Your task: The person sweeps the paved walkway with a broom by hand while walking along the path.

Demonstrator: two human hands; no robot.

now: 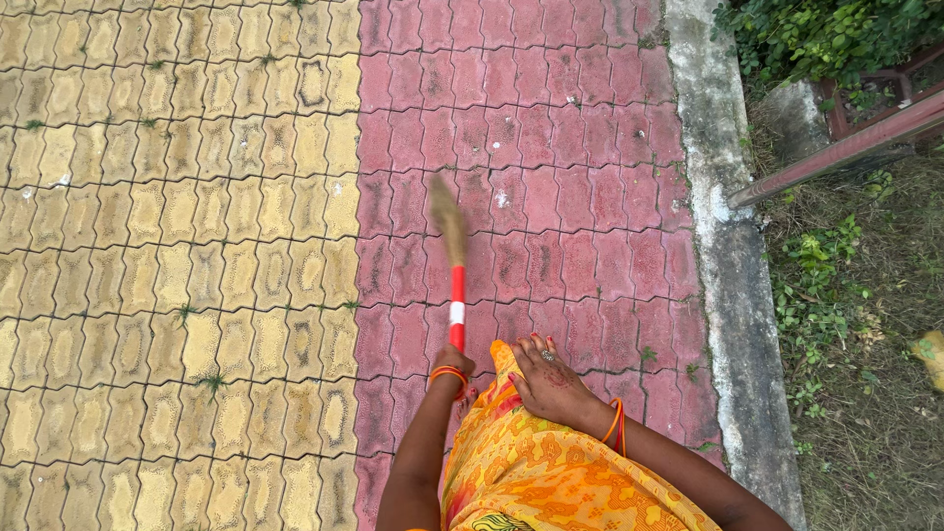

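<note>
Outdoors, head view looks straight down on paving. Left hand [453,362], w/ orange bangles at the wrist, is wrapped round the bottom end of a red-and-white striped broom handle [457,307]; fingers are curled under & mostly hidden, so exact grip can't be told beyond a closed fist on the stick. Handle runs up & away from the body, nearly vertical in frame, slightly tilted left at the top. Its dry straw-coloured bristle head [447,218] is blurred, sitting over the red interlocking paver strip [551,177], just right of the seam w/ the yellow interlocking pavers [177,216].

Right hand [547,380] holds nothing: lies palm-down on the orange-and-yellow patterned cloth [551,472] at the person's front, fingers [527,352] loosely together & pointing up-left, red-painted nails, a ring on one finger, dark pattern on the back of the hand. Orange-red bangles [617,425] at that wrist. It's near the handle but not touching it.

Right of the red strip runs a grey weathered concrete kerb [728,256], then patchy grass & weeds [855,324]. A reddish-brown metal pipe [836,147] slants across the top right, w/ green leafy bushes [826,34] behind. Small tufts of weed grow in the yellow paver joints.
</note>
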